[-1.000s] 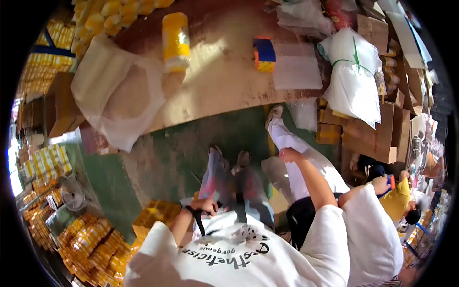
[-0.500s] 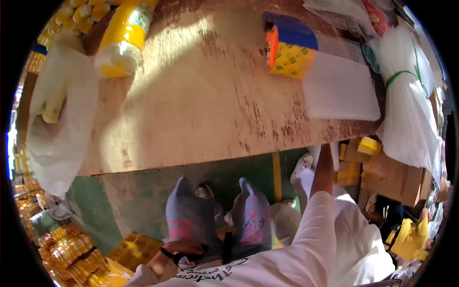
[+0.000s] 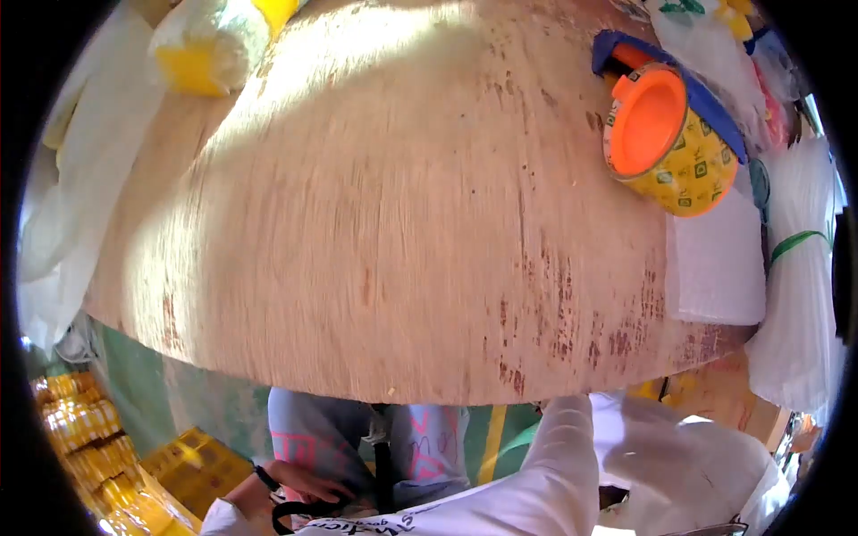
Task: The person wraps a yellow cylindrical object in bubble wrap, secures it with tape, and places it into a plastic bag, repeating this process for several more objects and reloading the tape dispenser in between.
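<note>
Seemingly mid-reach: the right sleeve (image 3: 563, 447) runs under the wooden table (image 3: 375, 223), its hand hidden, so I cannot tell its grip. The left hand (image 3: 302, 487) lies on the lap near a black strap (image 3: 382, 473), hold unclear. The next move probably calls for working by feel

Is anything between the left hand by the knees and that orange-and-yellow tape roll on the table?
Only the table itself: the left hand lies below its front edge. Above, bare wood runs to the tape roll.
</note>
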A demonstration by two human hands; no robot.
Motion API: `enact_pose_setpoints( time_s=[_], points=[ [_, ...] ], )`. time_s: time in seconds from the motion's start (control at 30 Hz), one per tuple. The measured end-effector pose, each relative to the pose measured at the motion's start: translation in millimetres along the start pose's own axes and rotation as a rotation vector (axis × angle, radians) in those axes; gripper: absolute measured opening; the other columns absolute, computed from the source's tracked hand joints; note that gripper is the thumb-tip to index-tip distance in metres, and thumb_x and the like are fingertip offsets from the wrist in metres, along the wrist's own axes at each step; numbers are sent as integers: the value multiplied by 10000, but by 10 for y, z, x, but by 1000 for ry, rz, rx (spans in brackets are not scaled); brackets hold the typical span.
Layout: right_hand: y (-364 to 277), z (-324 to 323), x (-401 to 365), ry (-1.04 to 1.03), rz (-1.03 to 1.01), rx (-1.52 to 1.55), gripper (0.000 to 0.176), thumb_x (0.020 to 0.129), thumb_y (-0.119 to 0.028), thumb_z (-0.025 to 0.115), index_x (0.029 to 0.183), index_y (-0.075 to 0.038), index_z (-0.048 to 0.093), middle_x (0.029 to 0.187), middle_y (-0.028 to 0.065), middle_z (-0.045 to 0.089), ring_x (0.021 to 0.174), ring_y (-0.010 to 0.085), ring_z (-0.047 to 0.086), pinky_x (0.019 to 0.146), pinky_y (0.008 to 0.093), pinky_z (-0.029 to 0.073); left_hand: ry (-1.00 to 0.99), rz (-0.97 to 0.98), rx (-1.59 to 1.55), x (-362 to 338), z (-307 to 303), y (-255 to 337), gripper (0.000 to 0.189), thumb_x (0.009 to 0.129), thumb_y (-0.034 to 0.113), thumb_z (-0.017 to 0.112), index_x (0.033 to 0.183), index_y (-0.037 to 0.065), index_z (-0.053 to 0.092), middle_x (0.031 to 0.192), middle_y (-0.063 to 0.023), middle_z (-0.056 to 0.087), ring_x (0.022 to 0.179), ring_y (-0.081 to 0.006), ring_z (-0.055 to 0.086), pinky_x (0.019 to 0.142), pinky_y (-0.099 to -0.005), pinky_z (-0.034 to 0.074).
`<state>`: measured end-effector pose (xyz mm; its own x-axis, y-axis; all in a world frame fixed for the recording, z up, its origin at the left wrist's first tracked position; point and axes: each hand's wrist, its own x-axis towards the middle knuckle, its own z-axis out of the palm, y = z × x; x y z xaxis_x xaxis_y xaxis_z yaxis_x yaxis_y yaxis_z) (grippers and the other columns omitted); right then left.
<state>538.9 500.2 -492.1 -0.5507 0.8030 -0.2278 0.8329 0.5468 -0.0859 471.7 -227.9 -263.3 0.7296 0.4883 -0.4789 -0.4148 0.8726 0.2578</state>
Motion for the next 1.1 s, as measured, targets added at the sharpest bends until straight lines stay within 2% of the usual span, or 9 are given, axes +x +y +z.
enact_pose_setpoints(
  time_s=[0.3, 0.57, 0.67, 0.73, 0.77, 0.9, 0.97, 1.03, 1.1],
  points=[
    [-1, -403, -220, 162, -35, 50, 358, 755, -142, 688, 1071, -16, 578, 1011, 136, 633, 910, 304, 606, 812, 395, 500, 116, -15, -117, -340, 373, 15, 533, 974, 436, 476, 1426, 178, 361, 1032, 43, 502, 724, -33, 405, 590, -167, 361],
    [-298, -1217, -337, 775, -289, 338, 424, 736, -145, 734, 1092, 3, 556, 980, 120, 633, 895, 283, 602, 812, 376, 498, 311, 16, -210, -488, 934, 133, 469, 985, 395, 474, 1393, 170, 425, 931, 52, 491, 656, -30, 358, 553, -161, 324],
    [-484, -1733, -741, 900, 176, 936, 442, 721, -71, 744, 1090, 8, 514, 951, 113, 607, 849, 226, 596, 703, 329, 516, 428, 38, -253, -565, 1226, 351, 447, 989, 380, 473, 1381, 167, 449, 893, 56, 487, 630, -29, 340, 540, -158, 310],
    [-466, -2268, -1094, 465, 477, 1554, 488, 718, -38, 739, 1123, -22, 469, 971, 123, 586, 751, 180, 589, 573, 285, 504, 449, 67, -247, -586, 1351, 372, 379, 985, 332, 492, 1306, 133, 530, 915, 35, 540, 622, -23, 365, 538, -164, 365],
    [-525, -2337, -1184, 703, 517, 1669, 497, 732, -36, 721, 1141, -54, 440, 953, 86, 569, 629, 138, 549, 460, 242, 442, 444, 117, -215, -512, 1328, 212, 372, 983, 322, 498, 1293, 121, 540, 939, 29, 557, 634, -23, 398, 545, -170, 393],
    [-625, -2968, -1844, 791, 603, 1778, 576, 726, -37, 717, 1190, -109, 383, 969, 65, 561, 639, 156, 533, 478, 248, 433, 658, 44, -263, -610, 1672, 405, 370, 955, 313, 547, 1232, 69, 575, 1006, -1, 615, 804, -76, 568, 631, -242, 517],
    [-647, -3174, -2237, 794, 613, 1819, 615, 706, -26, 717, 1214, -125, 385, 1002, 60, 567, 677, 167, 551, 496, 260, 449, 718, 43, -243, -738, 1926, 674, 329, 938, 326, 575, 1146, 73, 608, 863, 36, 584, 669, -46, 480, 587, -202, 399],
    [-528, -2991, -2569, 778, 561, 1760, 543, 700, -34, 734, 1145, -80, 427, 961, 91, 570, 619, 166, 553, 464, 268, 456, 788, 93, -174, -726, 1905, 498, 303, 936, 318, 578, 1127, 85, 613, 859, 28, 586, 668, -51, 488, 587, -200, 399],
    [-790, -3321, -3043, 648, 797, 1684, 567, 712, -33, 734, 1148, -71, 374, 964, 94, 553, 643, 162, 559, 427, 252, 443, 802, 175, -208, -695, 1764, 238, 256, 941, 292, 572, 1101, 98, 620, 861, 19, 598, 688, -66, 522, 594, -216, 414]
  ],
)
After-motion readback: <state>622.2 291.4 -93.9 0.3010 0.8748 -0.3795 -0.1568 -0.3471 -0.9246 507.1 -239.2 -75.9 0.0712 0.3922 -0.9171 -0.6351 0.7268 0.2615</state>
